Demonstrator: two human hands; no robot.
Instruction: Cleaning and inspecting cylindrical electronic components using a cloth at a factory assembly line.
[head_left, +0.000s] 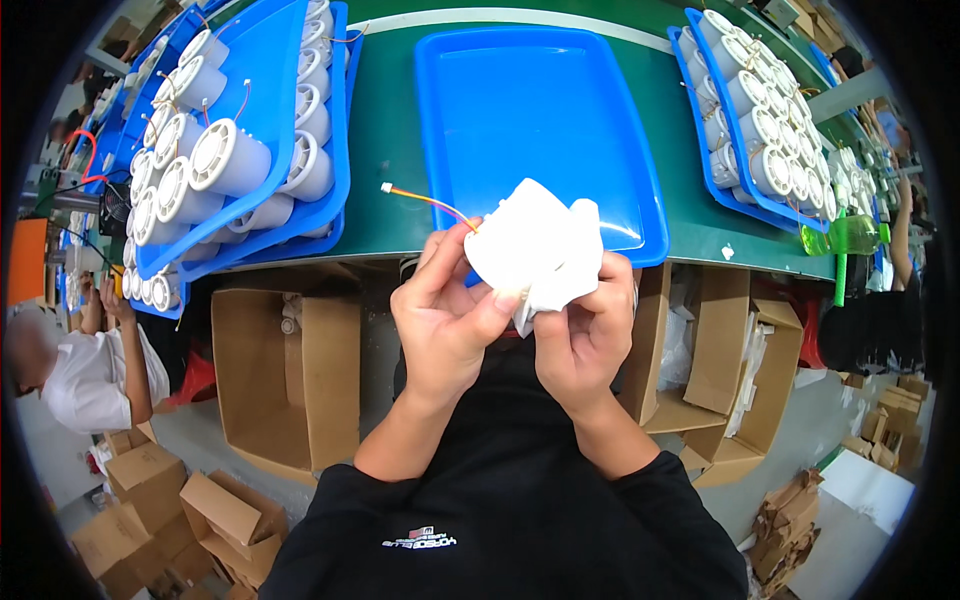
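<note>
Wires (425,200) poke left from the white part (515,235); our left hand (445,312), nearer them, pinches it, our right hand (588,335) holding what looks like cloth (575,268).

On the worktable (385,150), the middle tray (530,110) lies between the left-side trays (270,90) and the right-side trays (717,100), both stacked and holding cylindrical housings (235,160). The left hand (440,315) and right hand (590,335) are before the middle tray, a wired part (525,235) between them. Below worktable level, cartons (332,370) stand left and right of the person (480,470).
</note>
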